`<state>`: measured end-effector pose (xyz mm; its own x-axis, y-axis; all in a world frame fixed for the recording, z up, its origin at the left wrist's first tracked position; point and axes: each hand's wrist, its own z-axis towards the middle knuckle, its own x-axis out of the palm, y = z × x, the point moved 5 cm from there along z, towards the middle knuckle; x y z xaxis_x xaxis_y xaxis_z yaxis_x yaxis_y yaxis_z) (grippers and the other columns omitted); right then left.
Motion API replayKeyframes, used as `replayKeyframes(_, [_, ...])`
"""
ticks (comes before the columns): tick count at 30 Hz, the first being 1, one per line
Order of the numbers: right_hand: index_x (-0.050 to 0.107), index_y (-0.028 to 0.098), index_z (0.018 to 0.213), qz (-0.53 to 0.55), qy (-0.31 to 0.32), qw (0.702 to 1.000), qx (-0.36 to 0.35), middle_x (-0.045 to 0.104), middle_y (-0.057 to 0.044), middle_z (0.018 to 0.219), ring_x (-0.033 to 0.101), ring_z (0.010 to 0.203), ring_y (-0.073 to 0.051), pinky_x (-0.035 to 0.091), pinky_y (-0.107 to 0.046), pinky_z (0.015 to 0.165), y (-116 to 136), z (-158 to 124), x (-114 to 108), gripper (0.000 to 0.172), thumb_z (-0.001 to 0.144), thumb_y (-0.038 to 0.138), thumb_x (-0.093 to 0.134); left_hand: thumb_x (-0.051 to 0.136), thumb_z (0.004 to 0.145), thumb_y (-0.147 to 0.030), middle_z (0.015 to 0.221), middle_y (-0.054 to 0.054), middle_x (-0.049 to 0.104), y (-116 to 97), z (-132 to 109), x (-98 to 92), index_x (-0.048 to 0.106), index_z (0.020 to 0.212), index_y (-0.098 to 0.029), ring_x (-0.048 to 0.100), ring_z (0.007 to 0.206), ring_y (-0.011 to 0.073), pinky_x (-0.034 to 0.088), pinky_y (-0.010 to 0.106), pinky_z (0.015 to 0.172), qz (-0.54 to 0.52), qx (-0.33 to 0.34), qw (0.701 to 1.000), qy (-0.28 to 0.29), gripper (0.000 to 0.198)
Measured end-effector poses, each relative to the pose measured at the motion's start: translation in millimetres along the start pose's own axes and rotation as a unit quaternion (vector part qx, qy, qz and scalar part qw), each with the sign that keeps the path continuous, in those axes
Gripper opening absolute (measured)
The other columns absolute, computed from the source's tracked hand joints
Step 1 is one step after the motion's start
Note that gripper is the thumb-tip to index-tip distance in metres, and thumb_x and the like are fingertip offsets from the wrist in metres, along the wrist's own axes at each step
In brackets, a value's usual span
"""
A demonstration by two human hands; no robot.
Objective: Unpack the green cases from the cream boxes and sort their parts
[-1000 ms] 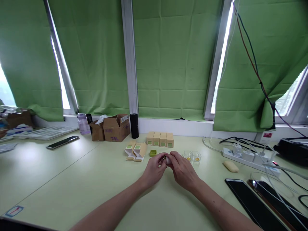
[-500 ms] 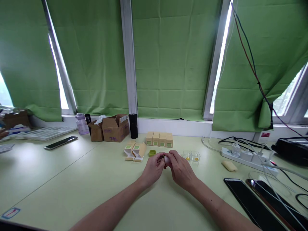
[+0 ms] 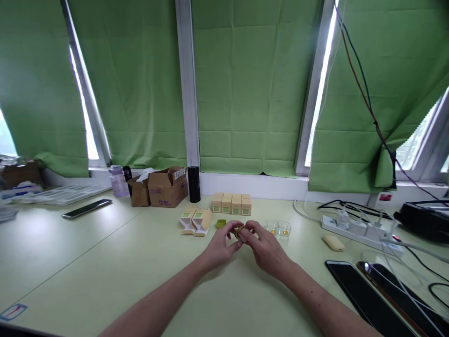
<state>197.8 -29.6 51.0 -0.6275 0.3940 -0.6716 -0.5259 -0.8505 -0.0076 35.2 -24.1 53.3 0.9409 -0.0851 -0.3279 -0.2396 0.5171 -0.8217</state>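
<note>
My left hand (image 3: 220, 245) and my right hand (image 3: 264, 248) meet above the table. Between their fingertips they both grip a small olive-green piece (image 3: 239, 231) with a curved rim; the fingers hide much of it, so its kind is unclear. Just behind my left hand sits a small green square cup (image 3: 220, 224). Beyond my right hand stand two clear cups (image 3: 284, 229) with yellow-orange centres, one partly covered by the fingers. Two open cardboard cartons (image 3: 202, 222) lie tilted to the left. Several closed little cardboard boxes (image 3: 227, 204) form a row behind.
Brown cardboard boxes (image 3: 167, 188), a black cylinder (image 3: 193, 184) and a purple bottle (image 3: 119, 180) line the back left. A phone (image 3: 87, 208) lies left. At right are a power strip (image 3: 363, 236) with cables, a cream oval object (image 3: 333, 243) and two dark devices (image 3: 368, 295).
A pale round surface seen between my fingers has given way to an olive-green rim. My fingers have shifted their hold, the left ones spreading a little. The other person's hand at far left has gone.
</note>
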Motion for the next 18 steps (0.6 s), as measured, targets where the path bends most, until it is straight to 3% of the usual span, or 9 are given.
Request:
replayKeyframes(3, [0.051, 0.024, 0.141, 0.025, -0.002, 0.999, -0.023, 0.056, -0.016, 0.130, 0.063, 0.109, -0.026, 0.058, -0.041, 0.082, 4.4, -0.5, -3.8, 0.056, 0.093, 0.000, 0.036, 0.072, 0.077, -0.013, 0.125, 0.010, 0.071, -6.1, 0.2, 1.3, 0.067, 0.129, -0.026, 0.064, 0.109, 0.0274, 0.051, 0.042, 0.097, 0.010, 0.005, 1.000, 0.020, 0.054])
replayKeyframes(7, [0.044, 0.027, 0.149, 0.093, -0.043, 0.995, 0.012, 0.052, -0.017, 0.138, 0.059, 0.123, -0.028, 0.059, -0.045, 0.092, 3.6, -2.4, -5.5, 0.061, 0.094, 0.002, 0.039, 0.073, 0.077, -0.015, 0.112, 0.006, 0.073, -5.7, 0.9, 3.2, 0.067, 0.118, -0.024, 0.065, 0.101, 0.0244, 0.051, 0.039, 0.092, 0.053, -0.006, 0.999, -0.008, 0.043])
replayKeyframes(12, [0.057, 0.023, 0.125, 0.202, -0.145, 0.954, 0.171, 0.064, -0.012, 0.116, 0.066, 0.100, -0.024, 0.062, -0.040, 0.081, -6.4, -6.5, -3.6, 0.032, 0.094, 0.017, 0.056, 0.079, 0.074, -0.018, 0.105, 0.002, 0.070, 1.4, -2.5, -0.7, 0.062, 0.107, -0.024, 0.063, 0.094, 0.0213, 0.051, 0.036, 0.084, 0.163, 0.014, 0.982, -0.091, 0.037])
replayKeyframes(15, [0.061, 0.022, 0.111, 0.235, -0.153, 0.932, 0.231, 0.067, -0.008, 0.102, 0.067, 0.091, -0.023, 0.061, -0.037, 0.073, -4.4, -5.4, -0.4, 0.021, 0.091, 0.024, 0.066, 0.079, 0.077, -0.022, 0.101, 0.002, 0.069, 3.0, -5.5, -0.7, 0.060, 0.106, -0.023, 0.063, 0.091, 0.0218, 0.050, 0.037, 0.081, 0.230, 0.063, 0.964, -0.122, 0.035])
replayKeyframes(18, [0.062, 0.022, 0.107, 0.247, -0.151, 0.923, 0.255, 0.067, -0.007, 0.102, 0.066, 0.089, -0.022, 0.060, -0.035, 0.071, 3.2, -1.5, -1.3, 0.020, 0.088, 0.026, 0.069, 0.077, 0.076, -0.017, 0.099, 0.003, 0.068, 3.9, -8.3, 0.2, 0.058, 0.105, -0.023, 0.063, 0.092, 0.0235, 0.050, 0.038, 0.080, 0.279, 0.114, 0.941, -0.152, 0.035])
